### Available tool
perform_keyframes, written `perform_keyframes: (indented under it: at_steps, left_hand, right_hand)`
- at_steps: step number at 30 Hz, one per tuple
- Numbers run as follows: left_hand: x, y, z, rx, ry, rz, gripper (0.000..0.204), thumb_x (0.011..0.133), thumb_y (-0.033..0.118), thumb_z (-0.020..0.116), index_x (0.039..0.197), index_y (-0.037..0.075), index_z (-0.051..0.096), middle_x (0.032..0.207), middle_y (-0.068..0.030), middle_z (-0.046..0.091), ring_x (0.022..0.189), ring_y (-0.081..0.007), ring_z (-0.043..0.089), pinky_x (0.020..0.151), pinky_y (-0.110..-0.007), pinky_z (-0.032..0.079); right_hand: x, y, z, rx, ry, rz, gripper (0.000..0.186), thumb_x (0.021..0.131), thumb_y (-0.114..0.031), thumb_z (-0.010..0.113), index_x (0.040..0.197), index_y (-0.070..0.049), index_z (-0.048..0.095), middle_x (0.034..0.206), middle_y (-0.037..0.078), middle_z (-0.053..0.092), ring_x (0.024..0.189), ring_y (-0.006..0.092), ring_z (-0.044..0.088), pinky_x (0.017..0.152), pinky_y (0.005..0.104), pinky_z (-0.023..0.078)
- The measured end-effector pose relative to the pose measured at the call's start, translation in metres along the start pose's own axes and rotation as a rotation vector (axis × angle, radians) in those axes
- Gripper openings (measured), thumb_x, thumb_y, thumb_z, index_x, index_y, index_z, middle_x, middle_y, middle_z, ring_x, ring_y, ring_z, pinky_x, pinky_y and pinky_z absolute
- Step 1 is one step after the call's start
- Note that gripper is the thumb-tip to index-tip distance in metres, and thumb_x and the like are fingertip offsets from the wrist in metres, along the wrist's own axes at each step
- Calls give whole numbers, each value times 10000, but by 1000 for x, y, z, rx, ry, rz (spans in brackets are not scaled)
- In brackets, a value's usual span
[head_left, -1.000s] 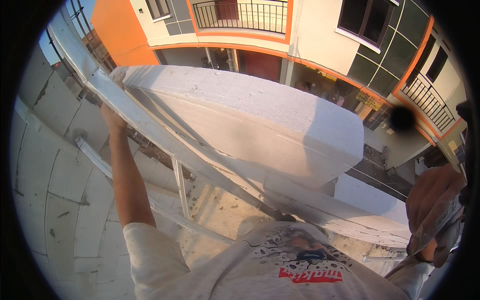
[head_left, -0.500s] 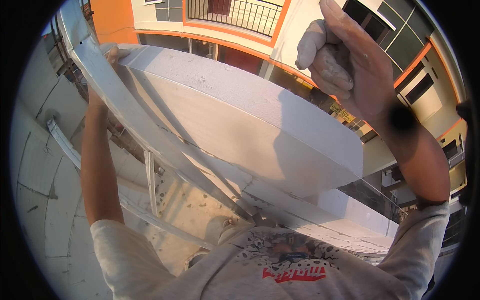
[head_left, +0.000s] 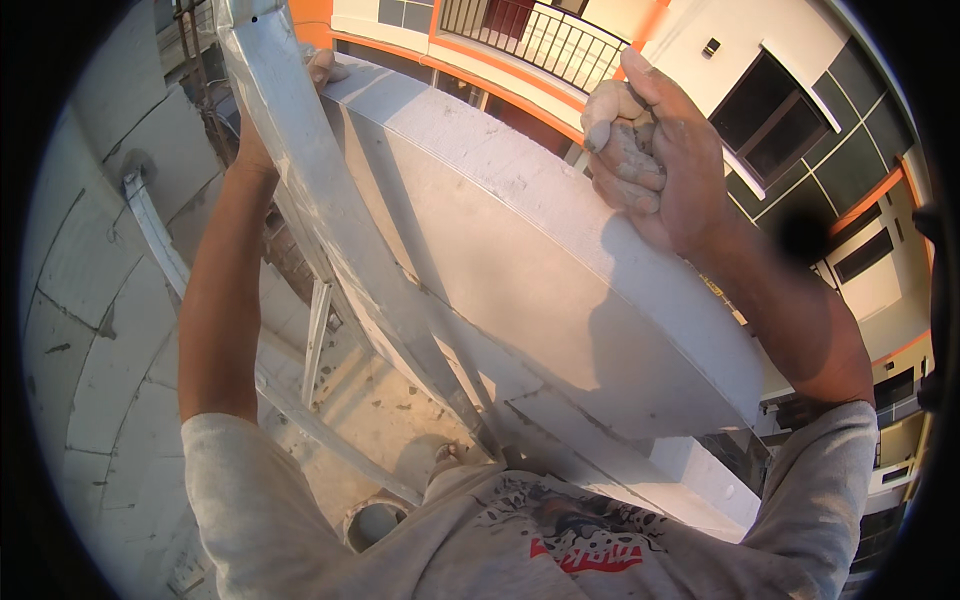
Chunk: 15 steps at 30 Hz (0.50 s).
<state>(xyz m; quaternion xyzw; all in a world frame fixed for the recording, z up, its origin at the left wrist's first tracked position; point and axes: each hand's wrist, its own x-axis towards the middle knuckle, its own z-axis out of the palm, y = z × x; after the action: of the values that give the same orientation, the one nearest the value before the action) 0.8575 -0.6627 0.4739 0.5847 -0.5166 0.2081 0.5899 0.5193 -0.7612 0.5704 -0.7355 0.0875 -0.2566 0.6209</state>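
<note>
Pale grey, smooth-faced, the long block point(head_left: 500, 235) runs from the left fingers point(head_left: 321, 66) at its far end; the right fingers point(head_left: 628, 150) curl narrow near its upper edge. Whether either grips, I cannot tell. A metal beam point(head_left: 300, 130) crowds the left fingers; open air lies beyond the right.

Two hands show: one left hand point(head_left: 320, 68) at the far left corner of one large block point(head_left: 490, 240), and one right hand point(head_left: 650, 150) by its far edge. Beneath the block is one wall point(head_left: 560, 412). There are three metal bars point(head_left: 300, 130): one thick, one thin, one short. I count one bucket point(head_left: 376, 524), one shirt point(head_left: 430, 560), one balcony railing point(head_left: 535, 42) and at least three windows point(head_left: 772, 118).
</note>
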Motion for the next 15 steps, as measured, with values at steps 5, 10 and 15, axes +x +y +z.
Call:
perform_keyframes:
  at_steps: [5,10,15]
  left_hand:
    - [-1,1,3,-97,38,-5,250,879,297,710,803,62,668,749,-41,643,691,-103,609,613,-288,512]
    - [2,0,3,-42,-20,-9,355,884,395,639,872,43,685,801,-91,659,763,-169,628,700,-347,489]
    - [-1,3,2,165,-68,-100,632,927,587,446,998,26,729,892,-187,691,924,-291,660,941,-486,450]
  right_hand:
    - [27,-17,-11,72,-173,-104,580,1029,-488,247,763,-78,561,458,-56,271,359,56,216,355,191,217]
    - [29,13,0,167,-204,92,577,1030,-495,238,804,-69,555,455,-56,256,357,51,227,351,197,219]
    - [29,-6,10,-46,-86,-47,594,1029,-511,234,772,-67,535,453,-65,244,353,41,216,341,203,209]
